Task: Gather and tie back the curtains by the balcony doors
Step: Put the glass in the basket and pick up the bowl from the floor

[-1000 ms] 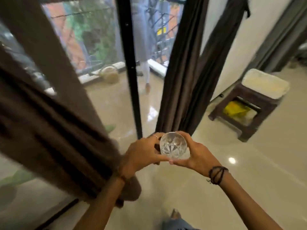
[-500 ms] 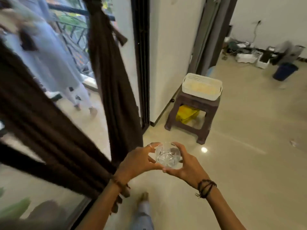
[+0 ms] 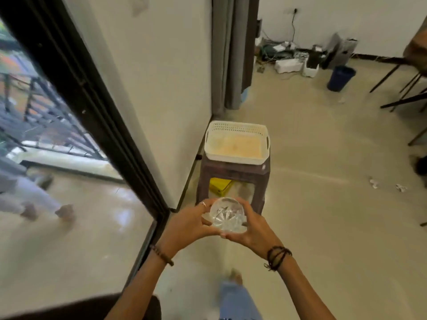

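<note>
Floor [image 3: 323, 204]: pale tile, open to the right and far side of the scene. Glass balcony door [image 3: 69, 227] fills the left, its black frame [image 3: 97, 112] running diagonally from far left down to the near centre. A white wall [image 3: 161, 77] meets the frame and ends at a grey curtain [image 3: 233, 54] hanging in the far corner. A dark fold of curtain [image 3: 92, 306] lies at the near left edge, against the glass.

Brown stool [image 3: 233, 174] stands against the wall just ahead of my hands, with a white perforated basket [image 3: 238, 158] on top and something yellow [image 3: 219, 185] beneath. Table legs [image 3: 402, 88] crowd the far right. A blue bin [image 3: 340, 78] and a tangle of cables [image 3: 288, 58] sit by the far wall. Small white scraps [image 3: 401, 187] lie on the floor at right.

Grip: my left hand [image 3: 187, 224] and my right hand [image 3: 254, 229] both curl around a cut-glass tumbler [image 3: 227, 214], fingers wrapped on opposite sides, mouth facing up, held just near of the stool.
</note>
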